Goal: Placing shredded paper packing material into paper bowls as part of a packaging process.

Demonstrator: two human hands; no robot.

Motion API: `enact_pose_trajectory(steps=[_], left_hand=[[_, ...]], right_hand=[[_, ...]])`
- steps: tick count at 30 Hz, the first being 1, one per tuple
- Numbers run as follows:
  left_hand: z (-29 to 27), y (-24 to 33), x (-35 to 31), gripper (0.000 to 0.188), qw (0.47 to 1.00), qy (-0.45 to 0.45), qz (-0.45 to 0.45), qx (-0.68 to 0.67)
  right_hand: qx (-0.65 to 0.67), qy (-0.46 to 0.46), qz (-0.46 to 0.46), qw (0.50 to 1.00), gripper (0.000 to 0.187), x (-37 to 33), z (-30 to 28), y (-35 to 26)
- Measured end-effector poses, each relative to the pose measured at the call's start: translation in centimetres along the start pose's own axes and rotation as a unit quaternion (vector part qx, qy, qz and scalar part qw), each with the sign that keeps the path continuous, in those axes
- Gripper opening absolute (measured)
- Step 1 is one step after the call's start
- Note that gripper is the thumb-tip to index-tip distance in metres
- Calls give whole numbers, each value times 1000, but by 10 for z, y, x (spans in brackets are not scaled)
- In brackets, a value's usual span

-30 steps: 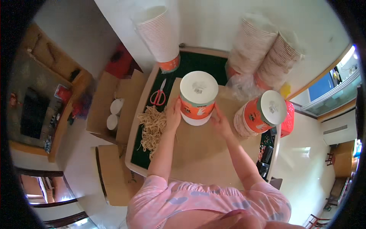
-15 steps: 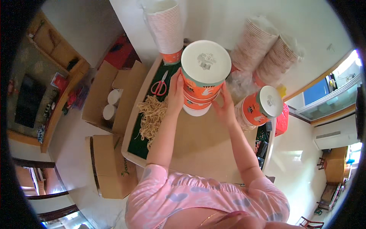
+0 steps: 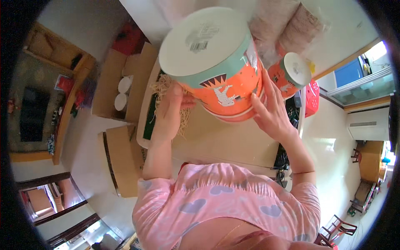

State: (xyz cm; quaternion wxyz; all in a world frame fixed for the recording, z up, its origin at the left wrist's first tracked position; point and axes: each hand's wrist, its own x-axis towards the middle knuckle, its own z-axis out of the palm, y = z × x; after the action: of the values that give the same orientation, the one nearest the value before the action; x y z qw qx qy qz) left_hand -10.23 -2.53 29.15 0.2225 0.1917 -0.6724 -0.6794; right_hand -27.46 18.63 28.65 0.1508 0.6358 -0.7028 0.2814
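Close before me are upside-down orange paper tubs (image 3: 227,93), stacked together, with a zebra print, a green band and a white base tilted toward me. My right hand (image 3: 273,110) grips their right side, thumb and fingers spread along the wall. At the lower left edge, my left hand (image 3: 170,114) is closed against the tubs, its fingertips partly hidden behind them. A tangle of beige paper strands (image 3: 160,89) lies beside my left hand. Beyond my right hand stands another inverted orange tub (image 3: 283,79).
Plastic-wrapped stacks of paper tubs (image 3: 302,31) stand at the back right. An open cardboard box (image 3: 104,100) holding white tubs is at left, with another carton (image 3: 125,156) nearer. A red basket (image 3: 311,98) and black cables (image 3: 283,160) are by the table's right side.
The held tubs have come up and closer to me, tilting so that their base faces me more. Both hands have moved with them and are farther apart. The scissors are now hidden.
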Motion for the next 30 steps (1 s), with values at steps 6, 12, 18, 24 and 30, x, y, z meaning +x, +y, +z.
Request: enact_pose_trajectory(steps=[6, 12, 18, 24, 30], left_hand=[[4, -66, -59, 53, 972, -63, -226, -26], [19, -189, -89, 59, 922, -75, -380, -7], [4, -258, -110, 56, 897, -8, -429, -107], [-95, -393, -171, 25, 898, 246, -269, 247], [-90, -293, -140, 11, 847, 226, -135, 462]], right_hand=[[43, -140, 154, 977, 79, -34, 0, -20], [158, -316, 325, 877, 57, -77, 61, -2], [222, -310, 395, 836, 62, -97, 74, -14], [307, -126, 401, 854, 50, -107, 29, -14], [283, 160, 518, 791, 39, -141, -2, 16]])
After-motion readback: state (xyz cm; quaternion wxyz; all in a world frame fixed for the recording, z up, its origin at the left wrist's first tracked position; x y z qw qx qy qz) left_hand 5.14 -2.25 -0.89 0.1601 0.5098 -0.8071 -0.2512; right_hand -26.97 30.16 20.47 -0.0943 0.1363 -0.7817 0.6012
